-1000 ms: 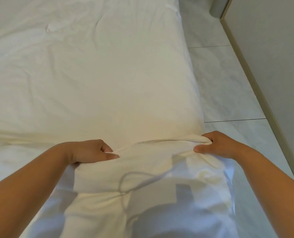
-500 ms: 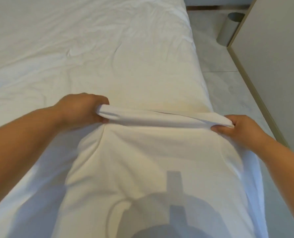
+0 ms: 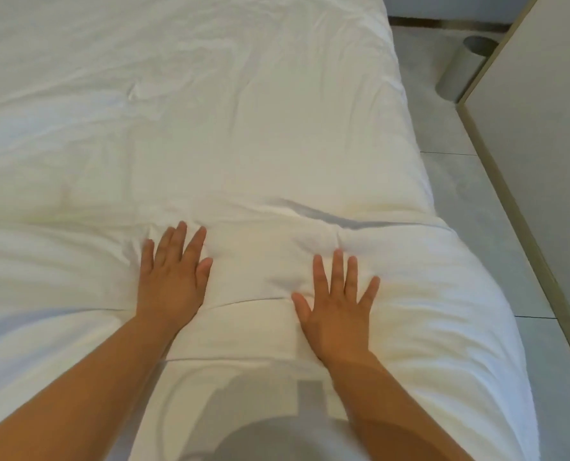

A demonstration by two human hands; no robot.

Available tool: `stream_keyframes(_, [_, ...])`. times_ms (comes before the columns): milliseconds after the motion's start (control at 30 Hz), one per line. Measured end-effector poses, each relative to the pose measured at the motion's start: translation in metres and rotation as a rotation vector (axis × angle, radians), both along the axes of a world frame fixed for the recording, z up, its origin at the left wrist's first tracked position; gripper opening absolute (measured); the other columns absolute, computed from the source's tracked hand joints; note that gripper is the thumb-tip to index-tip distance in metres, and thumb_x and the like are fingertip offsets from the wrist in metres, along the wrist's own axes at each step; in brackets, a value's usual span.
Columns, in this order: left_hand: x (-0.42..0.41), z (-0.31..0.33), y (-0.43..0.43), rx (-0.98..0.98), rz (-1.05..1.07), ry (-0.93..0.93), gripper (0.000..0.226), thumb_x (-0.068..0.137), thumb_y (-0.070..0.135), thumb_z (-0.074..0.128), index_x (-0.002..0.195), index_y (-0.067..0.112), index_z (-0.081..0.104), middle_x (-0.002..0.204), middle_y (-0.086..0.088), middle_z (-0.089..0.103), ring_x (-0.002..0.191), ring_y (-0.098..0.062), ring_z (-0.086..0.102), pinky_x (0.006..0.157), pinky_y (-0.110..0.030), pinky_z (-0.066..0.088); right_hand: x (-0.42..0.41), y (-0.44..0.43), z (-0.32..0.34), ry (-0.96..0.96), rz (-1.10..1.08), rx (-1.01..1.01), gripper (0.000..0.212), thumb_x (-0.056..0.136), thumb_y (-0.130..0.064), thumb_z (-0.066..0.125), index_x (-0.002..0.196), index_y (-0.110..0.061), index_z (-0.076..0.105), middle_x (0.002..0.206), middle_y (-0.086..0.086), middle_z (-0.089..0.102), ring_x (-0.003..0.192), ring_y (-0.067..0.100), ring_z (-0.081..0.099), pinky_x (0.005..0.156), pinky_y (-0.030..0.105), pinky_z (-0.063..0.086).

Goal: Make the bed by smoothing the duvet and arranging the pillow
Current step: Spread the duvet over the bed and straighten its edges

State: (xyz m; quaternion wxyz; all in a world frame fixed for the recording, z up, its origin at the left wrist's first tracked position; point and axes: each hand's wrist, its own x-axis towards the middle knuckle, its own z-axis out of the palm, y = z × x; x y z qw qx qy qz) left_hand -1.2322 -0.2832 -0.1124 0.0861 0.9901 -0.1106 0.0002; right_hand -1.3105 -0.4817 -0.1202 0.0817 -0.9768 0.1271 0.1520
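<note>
A white duvet (image 3: 243, 128) covers the whole bed, with wrinkles across its far half. A folded-over band of the duvet (image 3: 410, 294) lies across the near part, its far edge running as a crease. My left hand (image 3: 174, 277) lies flat on this band, palm down, fingers spread. My right hand (image 3: 337, 307) rests flat beside it to the right, fingers apart, holding nothing. A seam line (image 3: 250, 299) runs between the two hands. No pillow is visible.
The bed's right edge (image 3: 423, 181) drops to a pale tiled floor (image 3: 476, 244). A light wall or cabinet panel (image 3: 543, 161) stands along the right. A grey cylindrical bin (image 3: 463, 68) sits on the floor at the far right.
Both hands gripped the duvet's edge and carried it away from me; now they have let go and lie flat and open on the folded band.
</note>
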Motion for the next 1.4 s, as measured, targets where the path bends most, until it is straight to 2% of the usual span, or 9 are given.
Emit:
stream_keyframes(100, [0.0, 0.011, 0.001, -0.008, -0.001, -0.015, 0.075, 0.08, 0.049, 0.014, 0.136, 0.009, 0.045, 0.145, -0.021, 0.038, 0.135, -0.037, 0.035, 0.111, -0.042, 0.008, 0.018, -0.022, 0.002, 0.049, 0.026, -0.069, 0.066, 0.09, -0.059, 0.002, 0.145, -0.024, -0.011, 0.157, 0.007, -0.013, 0.145, 0.026, -0.011, 0.108, 0.054, -0.02])
stream_keyframes(200, [-0.019, 0.02, 0.025, 0.096, -0.068, -0.059, 0.056, 0.079, 0.039, 0.034, 0.119, 0.008, 0.058, 0.122, -0.024, 0.06, 0.113, -0.039, 0.057, 0.101, -0.042, 0.016, 0.023, -0.025, 0.016, 0.112, 0.008, 0.001, 0.066, 0.095, -0.054, 0.014, 0.145, -0.025, -0.018, 0.154, 0.002, -0.025, 0.142, 0.022, -0.022, 0.112, 0.055, -0.012])
stream_keyframes(433, [-0.111, 0.035, 0.172, 0.068, 0.067, 0.005, 0.051, 0.097, 0.045, 0.008, 0.111, 0.022, 0.051, 0.107, -0.008, 0.071, 0.107, -0.014, 0.043, 0.109, -0.019, 0.005, 0.003, 0.007, 0.061, 0.157, -0.03, -0.081, 0.06, 0.097, -0.042, 0.027, 0.148, -0.024, 0.0, 0.158, 0.003, -0.006, 0.146, 0.023, -0.004, 0.115, 0.049, 0.009])
stream_keyframes(633, [-0.121, 0.081, 0.291, -0.235, 0.263, -0.153, 0.036, 0.083, 0.029, 0.038, 0.066, 0.018, 0.068, 0.063, 0.001, 0.068, 0.06, -0.019, 0.061, 0.059, -0.023, 0.034, -0.002, 0.13, 0.099, -0.264, 0.127, 0.071, 0.044, 0.082, -0.031, 0.05, 0.117, -0.008, 0.063, 0.13, 0.019, 0.056, 0.122, 0.04, 0.051, 0.101, 0.06, 0.031])
stream_keyframes(767, [-0.081, 0.109, 0.404, -0.229, 0.393, -0.326, 0.033, 0.085, 0.025, 0.044, 0.085, 0.01, 0.074, 0.084, -0.007, 0.074, 0.078, -0.024, 0.069, 0.071, -0.024, 0.049, 0.025, 0.284, 0.123, -0.371, 0.285, 0.189, 0.044, 0.075, -0.035, 0.048, 0.093, -0.004, 0.073, 0.113, 0.024, 0.066, 0.109, 0.048, 0.058, 0.092, 0.062, 0.038])
stream_keyframes(900, [-0.034, 0.1, 0.54, -0.189, 0.403, -0.031, 0.031, 0.094, 0.014, 0.042, 0.119, 0.015, 0.061, 0.128, 0.0, 0.058, 0.119, -0.024, 0.052, 0.096, -0.028, 0.038, 0.069, 0.448, 0.134, -0.282, 0.276, 0.351, 0.028, 0.087, -0.03, 0.056, 0.095, -0.009, 0.072, 0.121, 0.014, 0.063, 0.119, 0.031, 0.053, 0.102, 0.039, 0.031])
stream_keyframes(1167, [0.024, 0.08, 0.743, 0.092, 0.172, -0.075, 0.047, 0.057, -0.014, 0.069, 0.1, 0.004, 0.07, 0.109, -0.024, 0.066, 0.091, -0.042, 0.067, 0.074, -0.046, 0.054, 0.115, 0.649, 0.078, 0.211, 0.23, 0.109, 0.068, 0.078, -0.045, 0.06, 0.135, -0.025, 0.029, 0.133, 0.002, 0.046, 0.125, 0.023, 0.042, 0.101, 0.037, 0.034])
stream_keyframes(1267, [0.06, 0.082, 0.781, 0.179, 0.217, 0.002, 0.068, 0.085, -0.004, 0.047, 0.145, 0.016, 0.024, 0.155, -0.01, 0.017, 0.142, -0.027, 0.019, 0.116, -0.037, 0.012, 0.129, 0.657, 0.075, 0.252, 0.174, -0.006, 0.062, 0.078, -0.049, 0.058, 0.13, -0.026, 0.032, 0.126, 0.0, 0.052, 0.122, 0.021, 0.046, 0.094, 0.032, 0.036])
stream_keyframes(1400, [0.102, 0.075, 0.831, 0.363, 0.214, 0.275, 0.074, 0.089, 0.003, 0.039, 0.148, 0.023, 0.0, 0.157, 0.001, 0.004, 0.145, -0.019, -0.003, 0.116, -0.039, -0.006, 0.144, 0.666, 0.073, 0.317, 0.159, 0.07, 0.036, 0.084, -0.04, 0.057, 0.112, -0.024, 0.043, 0.1, 0.0, 0.056, 0.114, 0.022, 0.055, 0.078, 0.029, 0.034])
